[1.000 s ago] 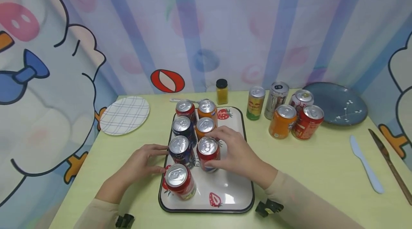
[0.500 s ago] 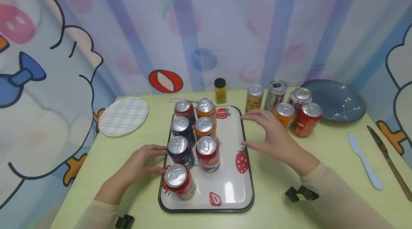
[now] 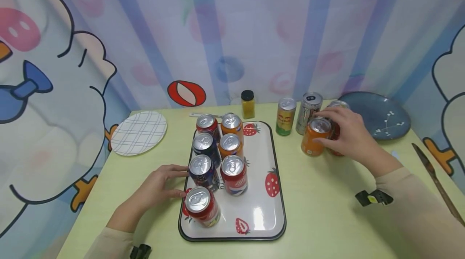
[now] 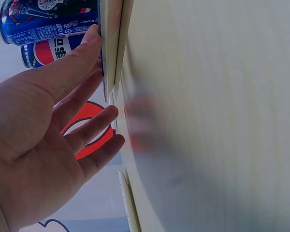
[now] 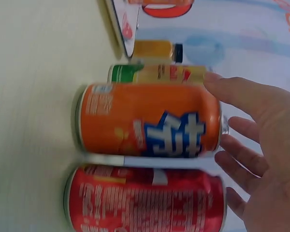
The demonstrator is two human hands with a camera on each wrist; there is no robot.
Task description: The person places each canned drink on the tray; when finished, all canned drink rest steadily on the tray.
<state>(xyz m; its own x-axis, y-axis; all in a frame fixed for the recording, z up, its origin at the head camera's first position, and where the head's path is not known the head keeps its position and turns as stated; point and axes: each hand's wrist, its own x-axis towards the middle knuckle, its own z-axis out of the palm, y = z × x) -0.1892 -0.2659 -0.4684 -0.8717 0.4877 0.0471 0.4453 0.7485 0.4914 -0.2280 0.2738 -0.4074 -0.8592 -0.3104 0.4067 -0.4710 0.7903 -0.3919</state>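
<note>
My right hand (image 3: 346,131) spreads its thumb and fingers around the top of an orange Fanta can (image 5: 145,121), which stands upright on the table. A red soda can (image 5: 145,198) stands right beside it, partly hidden by the hand in the head view. My left hand (image 3: 158,184) rests at the tray's left edge with loosely extended fingers. Its index finger is near a dark blue Pepsi can (image 3: 203,172) and its thumb near a red can (image 3: 201,206); contact is unclear. Another red can (image 3: 234,176) and several more cans stand in two rows on the strawberry-print tray (image 3: 261,210).
A Red Bull can (image 3: 285,117) and tall silver can (image 3: 308,113) stand behind the orange one. A dark plate (image 3: 385,117), a knife (image 3: 436,178), a checked plate (image 3: 139,133), a yellow jar (image 3: 248,105) and a utensil (image 3: 207,115) lie around the tray.
My right hand has left the red can on the tray and moved right, across the table, to the orange can. My left hand has stayed by the tray's edge.
</note>
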